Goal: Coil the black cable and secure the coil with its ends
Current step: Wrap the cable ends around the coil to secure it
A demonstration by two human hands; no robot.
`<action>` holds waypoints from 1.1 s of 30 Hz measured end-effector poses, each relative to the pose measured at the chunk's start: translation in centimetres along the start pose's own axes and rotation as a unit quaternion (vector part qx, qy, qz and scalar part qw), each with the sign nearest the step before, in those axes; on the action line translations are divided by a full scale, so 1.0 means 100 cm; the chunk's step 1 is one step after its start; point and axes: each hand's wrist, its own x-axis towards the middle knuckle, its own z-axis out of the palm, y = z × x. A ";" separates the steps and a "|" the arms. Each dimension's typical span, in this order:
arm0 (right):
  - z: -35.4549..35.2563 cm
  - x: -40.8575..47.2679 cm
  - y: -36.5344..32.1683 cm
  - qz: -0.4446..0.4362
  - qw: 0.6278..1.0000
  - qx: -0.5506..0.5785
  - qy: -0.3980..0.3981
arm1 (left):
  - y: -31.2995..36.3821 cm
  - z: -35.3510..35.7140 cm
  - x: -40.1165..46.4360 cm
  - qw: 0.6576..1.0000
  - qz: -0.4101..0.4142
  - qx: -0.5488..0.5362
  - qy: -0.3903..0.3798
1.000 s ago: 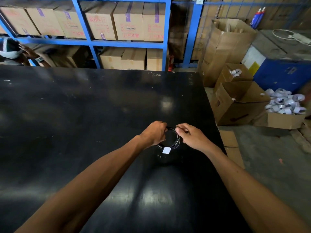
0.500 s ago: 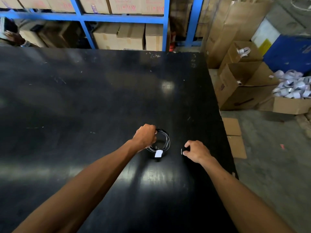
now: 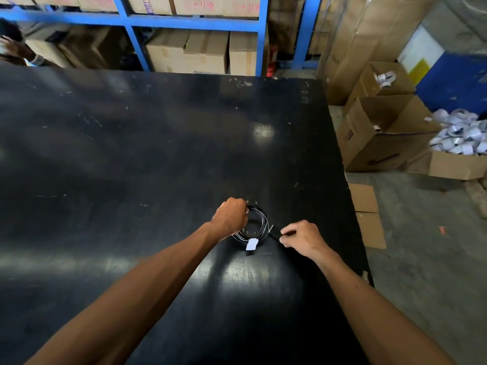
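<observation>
A small coil of black cable [image 3: 259, 224] with a white tag [image 3: 251, 244] hanging from its near side is held just above the black table [image 3: 131, 154]. My left hand [image 3: 230, 217] grips the coil's left side in a closed fist. My right hand [image 3: 300, 237] is just right of the coil and pinches the cable's loose end [image 3: 274, 231] between thumb and fingers. That end runs from the coil's right edge to my fingertips. The dark cable is hard to trace against the dark tabletop.
The table's right edge drops to a concrete floor with open cardboard boxes [image 3: 382, 133], one heaped with white bundles [image 3: 463, 134]. Blue shelving [image 3: 189, 22] with cartons stands behind the table. Another person [image 3: 15, 51] is at the far left corner.
One second ago both hands were on the coil. My right hand then drew away to the right with the cable end and now sits a little closer to the coil again.
</observation>
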 end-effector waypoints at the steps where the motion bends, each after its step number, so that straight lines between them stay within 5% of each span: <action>1: -0.005 -0.003 -0.007 -0.018 1.000 0.012 0.011 | 0.000 -0.002 -0.001 1.000 -0.013 -0.013 0.012; 7: -0.031 -0.027 -0.057 -0.186 0.968 0.092 0.143 | 0.004 -0.022 -0.006 0.992 -0.054 -0.082 0.074; 11: -0.032 -0.039 -0.083 -0.229 0.958 0.087 0.151 | 0.014 -0.036 -0.013 0.987 -0.023 -0.128 0.093; 15: -0.024 -0.042 -0.092 -0.184 0.975 0.035 0.120 | 0.028 -0.048 -0.026 0.983 0.019 -0.156 0.092; 19: -0.019 -0.041 -0.099 -0.157 0.972 0.042 0.168 | 0.039 -0.056 -0.038 0.980 0.043 -0.169 0.100; 23: -0.017 -0.044 -0.106 -0.130 0.951 0.160 0.230 | 0.041 -0.059 -0.042 0.976 0.052 -0.194 0.083; 28: -0.013 -0.049 -0.110 -0.047 0.881 0.434 0.184 | 0.041 -0.060 -0.043 0.964 0.037 -0.258 0.044; 33: -0.015 -0.056 -0.112 -0.035 0.835 0.529 0.150 | 0.041 -0.059 -0.044 0.925 0.009 -0.379 0.019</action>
